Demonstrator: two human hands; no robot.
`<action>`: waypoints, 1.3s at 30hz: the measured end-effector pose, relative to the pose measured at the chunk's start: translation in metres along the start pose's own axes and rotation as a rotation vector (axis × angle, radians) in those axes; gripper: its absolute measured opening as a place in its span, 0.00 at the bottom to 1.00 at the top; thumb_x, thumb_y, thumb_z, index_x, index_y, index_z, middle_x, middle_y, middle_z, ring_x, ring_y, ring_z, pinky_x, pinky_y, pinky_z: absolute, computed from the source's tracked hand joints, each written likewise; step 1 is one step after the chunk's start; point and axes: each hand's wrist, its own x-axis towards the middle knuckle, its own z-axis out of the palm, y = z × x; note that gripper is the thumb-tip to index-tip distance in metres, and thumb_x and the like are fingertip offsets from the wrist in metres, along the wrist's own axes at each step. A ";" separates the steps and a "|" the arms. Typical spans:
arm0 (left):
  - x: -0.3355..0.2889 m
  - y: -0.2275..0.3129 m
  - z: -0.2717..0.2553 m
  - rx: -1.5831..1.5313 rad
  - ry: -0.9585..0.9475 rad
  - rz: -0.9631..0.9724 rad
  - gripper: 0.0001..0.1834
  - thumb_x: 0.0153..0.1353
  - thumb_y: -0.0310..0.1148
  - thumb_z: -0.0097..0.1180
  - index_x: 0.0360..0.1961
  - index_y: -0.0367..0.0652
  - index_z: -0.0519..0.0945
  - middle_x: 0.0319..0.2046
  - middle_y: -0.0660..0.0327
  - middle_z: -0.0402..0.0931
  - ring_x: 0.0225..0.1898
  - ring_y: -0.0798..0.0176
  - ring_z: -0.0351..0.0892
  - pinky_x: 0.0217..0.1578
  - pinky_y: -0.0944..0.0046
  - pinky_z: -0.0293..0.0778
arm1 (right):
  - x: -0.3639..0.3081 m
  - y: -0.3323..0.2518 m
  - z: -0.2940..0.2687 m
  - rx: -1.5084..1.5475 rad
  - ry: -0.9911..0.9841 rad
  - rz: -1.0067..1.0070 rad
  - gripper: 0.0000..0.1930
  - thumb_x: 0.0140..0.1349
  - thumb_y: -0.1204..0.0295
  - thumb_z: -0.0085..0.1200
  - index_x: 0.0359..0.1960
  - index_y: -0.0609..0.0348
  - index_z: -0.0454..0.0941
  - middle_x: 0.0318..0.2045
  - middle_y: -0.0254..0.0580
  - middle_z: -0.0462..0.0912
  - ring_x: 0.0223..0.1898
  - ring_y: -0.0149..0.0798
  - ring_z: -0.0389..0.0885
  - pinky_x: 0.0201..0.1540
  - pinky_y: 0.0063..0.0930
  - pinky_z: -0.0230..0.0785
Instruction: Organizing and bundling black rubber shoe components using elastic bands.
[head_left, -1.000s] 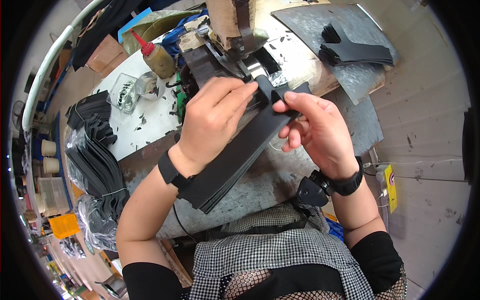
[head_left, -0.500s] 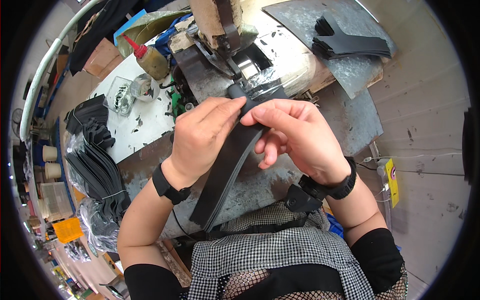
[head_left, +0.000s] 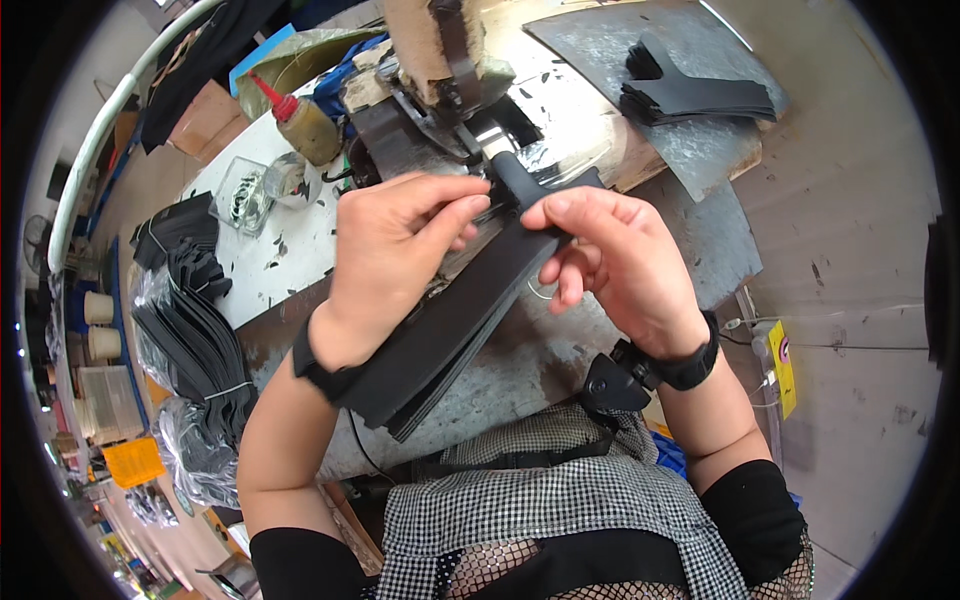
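Note:
A stack of long black fabric-like strips (head_left: 455,300) slants across the middle, its wider head up by the sewing-type machine (head_left: 432,50) and its tail fanned low near my left wrist. My right hand (head_left: 635,270) pinches the stack just below the head, thumb on top and the other fingers curled. Just left of that head, my left hand (head_left: 385,250) has thumb and forefinger pressed together, apart from the strips' top. Whatever those fingertips may hold is too small to make out.
At right, more black T-shaped pieces (head_left: 700,95) lie on a metal sheet. On the left are a bundle of black strips (head_left: 195,335), a clear box (head_left: 240,190) and a red-tipped bottle (head_left: 305,130). Dark scraps dot the white tabletop (head_left: 290,245).
My left hand has come off the strips' upper end and moved left. My right hand has shifted slightly right with the stack, whose tail has swung left and fanned out.

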 end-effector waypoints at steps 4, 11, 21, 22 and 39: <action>-0.026 0.019 0.007 -0.071 -0.362 0.027 0.32 0.51 0.41 0.72 0.51 0.32 0.74 0.32 0.51 0.82 0.33 0.62 0.84 0.35 0.63 0.78 | -0.023 -0.003 -0.003 -0.103 -0.086 -0.162 0.11 0.69 0.69 0.52 0.39 0.65 0.81 0.27 0.36 0.83 0.18 0.24 0.79 0.23 0.14 0.71; -0.039 0.039 0.034 0.266 -0.241 0.144 0.32 0.45 0.30 0.71 0.51 0.38 0.68 0.36 0.47 0.81 0.37 0.47 0.85 0.36 0.58 0.79 | -0.037 -0.004 -0.011 -0.438 -0.045 -0.664 0.10 0.66 0.78 0.53 0.47 0.61 0.81 0.38 0.33 0.82 0.27 0.20 0.78 0.26 0.13 0.72; -0.056 0.025 0.013 0.318 -0.206 0.149 0.27 0.49 0.25 0.69 0.52 0.35 0.76 0.36 0.54 0.81 0.37 0.62 0.83 0.38 0.66 0.79 | -0.087 -0.116 -0.066 -0.743 0.600 -1.299 0.29 0.63 0.75 0.56 0.66 0.60 0.63 0.53 0.43 0.78 0.22 0.21 0.77 0.22 0.14 0.72; -0.059 0.022 0.010 0.314 -0.210 0.156 0.27 0.49 0.25 0.69 0.52 0.35 0.76 0.36 0.54 0.81 0.37 0.62 0.83 0.38 0.66 0.79 | -0.090 -0.127 -0.074 -0.840 0.666 -1.403 0.31 0.62 0.75 0.58 0.67 0.59 0.62 0.53 0.44 0.78 0.22 0.22 0.77 0.23 0.15 0.72; -0.148 -0.028 -0.043 0.364 0.121 -0.215 0.14 0.52 0.22 0.64 0.41 0.34 0.81 0.30 0.55 0.82 0.29 0.65 0.82 0.34 0.68 0.77 | 0.039 -0.107 -0.128 -2.066 0.440 -1.206 0.34 0.51 0.71 0.63 0.63 0.47 0.69 0.30 0.38 0.70 0.25 0.39 0.76 0.30 0.31 0.72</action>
